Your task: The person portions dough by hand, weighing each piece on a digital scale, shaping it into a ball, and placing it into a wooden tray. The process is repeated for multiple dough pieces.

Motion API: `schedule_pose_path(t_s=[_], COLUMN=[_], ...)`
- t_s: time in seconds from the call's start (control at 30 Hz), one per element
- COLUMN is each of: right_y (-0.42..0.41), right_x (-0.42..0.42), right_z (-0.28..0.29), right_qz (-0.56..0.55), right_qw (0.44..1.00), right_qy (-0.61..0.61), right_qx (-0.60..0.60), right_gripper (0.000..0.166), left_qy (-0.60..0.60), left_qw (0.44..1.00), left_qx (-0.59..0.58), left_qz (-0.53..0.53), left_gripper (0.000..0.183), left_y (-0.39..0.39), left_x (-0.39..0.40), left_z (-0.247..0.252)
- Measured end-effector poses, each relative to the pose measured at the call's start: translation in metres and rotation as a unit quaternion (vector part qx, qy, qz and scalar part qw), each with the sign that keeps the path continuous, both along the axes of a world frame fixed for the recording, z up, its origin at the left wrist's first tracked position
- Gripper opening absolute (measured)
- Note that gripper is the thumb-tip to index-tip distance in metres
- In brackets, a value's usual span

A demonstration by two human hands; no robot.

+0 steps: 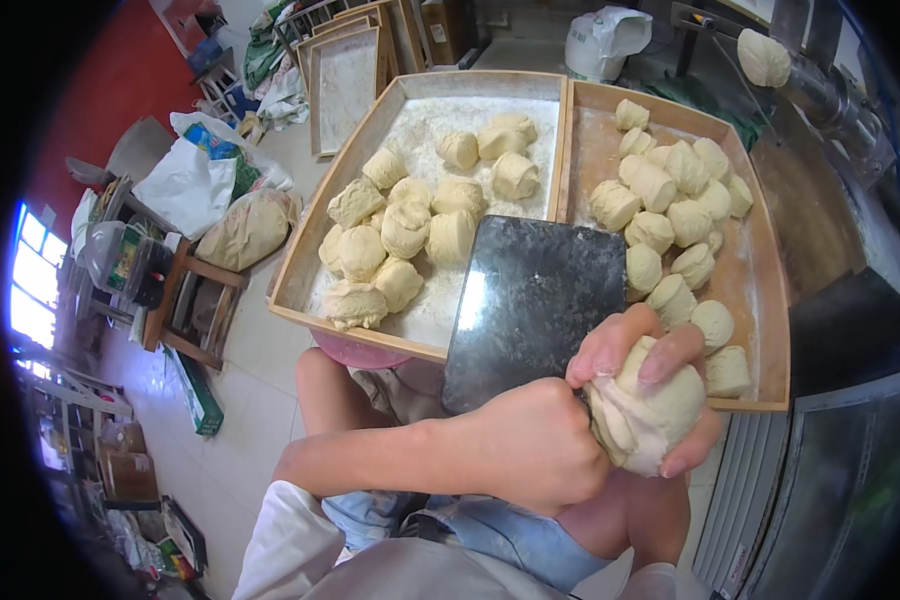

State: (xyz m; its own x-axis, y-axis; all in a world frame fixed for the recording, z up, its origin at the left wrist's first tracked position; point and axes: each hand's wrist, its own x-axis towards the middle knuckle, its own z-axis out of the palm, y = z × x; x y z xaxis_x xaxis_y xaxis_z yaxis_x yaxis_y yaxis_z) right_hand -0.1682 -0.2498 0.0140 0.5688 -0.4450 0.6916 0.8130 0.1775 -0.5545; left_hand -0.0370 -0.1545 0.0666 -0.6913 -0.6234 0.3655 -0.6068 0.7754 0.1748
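Note:
A pale lump of dough (656, 409), creased and folded on its near left side, sits in my right hand (671, 352), whose fingers wrap over its top and far side. My left hand (529, 442) is curled into a fist, its knuckles against the folded side of the lump; its fingertips are hidden. Just beyond my hands lies a black flat slab (536, 292) with a worn, shiny top, overlapping the trays. Thick cut dough pieces (405, 229) lie in the floured left wooden tray (420, 341). More dough pieces (690, 221) crowd the right wooden tray (750, 300).
At upper right, dough (763, 58) protrudes from a machine's metal tube (832, 97). A pink basin (360, 351) shows under the left tray. Empty wooden trays (343, 86) lean at the back. To the left stand a wooden stool (195, 300) and filled sacks (247, 229).

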Motion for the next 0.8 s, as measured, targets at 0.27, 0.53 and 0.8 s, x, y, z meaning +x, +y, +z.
schedule_pose_path(t_s=[0.27,0.53,0.8], right_y=[0.016,0.062,0.05], right_x=[0.029,0.038,0.021], right_z=[0.003,0.02,0.028], right_qz=[-0.21,-0.352,-0.288], right_qw=[0.963,0.935,0.946], right_qy=[-0.147,-0.037,0.114], right_qx=[-0.081,0.014,-0.095], right_gripper=[0.022,0.006,0.016], left_qy=[-0.045,-0.106,-0.059], left_qw=[0.993,0.987,0.988], left_qx=[-0.099,-0.045,0.027], left_qz=[-0.053,-0.113,-0.139], left_gripper=[0.018,0.028,0.021], left_y=[-0.002,0.006,-0.003], left_x=[0.005,0.015,0.02], left_z=[-0.013,-0.011,-0.002])
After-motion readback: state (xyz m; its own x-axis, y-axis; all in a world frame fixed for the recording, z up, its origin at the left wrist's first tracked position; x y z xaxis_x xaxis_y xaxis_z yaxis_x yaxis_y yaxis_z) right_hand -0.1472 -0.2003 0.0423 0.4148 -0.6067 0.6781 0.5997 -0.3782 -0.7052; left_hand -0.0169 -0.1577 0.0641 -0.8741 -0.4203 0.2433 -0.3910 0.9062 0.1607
